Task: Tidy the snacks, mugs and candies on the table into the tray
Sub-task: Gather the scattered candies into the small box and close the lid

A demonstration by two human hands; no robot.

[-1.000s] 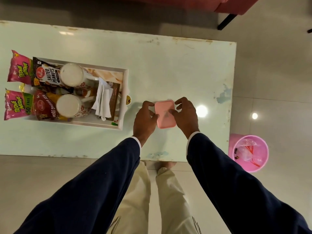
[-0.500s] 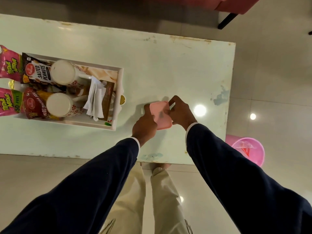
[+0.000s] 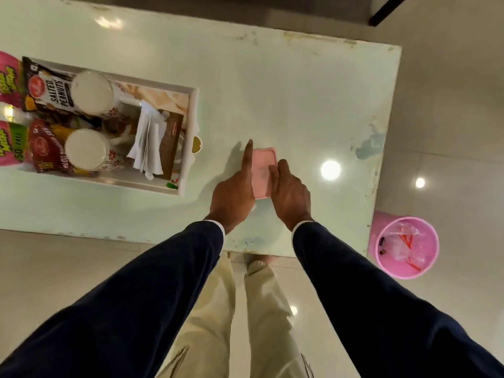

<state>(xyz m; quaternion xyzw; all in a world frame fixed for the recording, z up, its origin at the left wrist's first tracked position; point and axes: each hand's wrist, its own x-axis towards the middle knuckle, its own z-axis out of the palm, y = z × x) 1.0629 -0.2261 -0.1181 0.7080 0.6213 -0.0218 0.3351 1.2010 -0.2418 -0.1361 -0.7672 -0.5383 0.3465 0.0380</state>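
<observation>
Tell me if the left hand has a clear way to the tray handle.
Probably yes. The left hand is at the pink box, and only bare table lies between it and the gold handle on the tray.

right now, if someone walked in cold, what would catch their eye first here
First, the two hands at the table's near edge: the left hand and the right hand flank a small pink box, left forefinger stretched along its side. Next, the white tray at the left, crowded with two mugs, a salted peanuts packet and folded napkins. Then the pink bin on the floor off the table's right end.
</observation>
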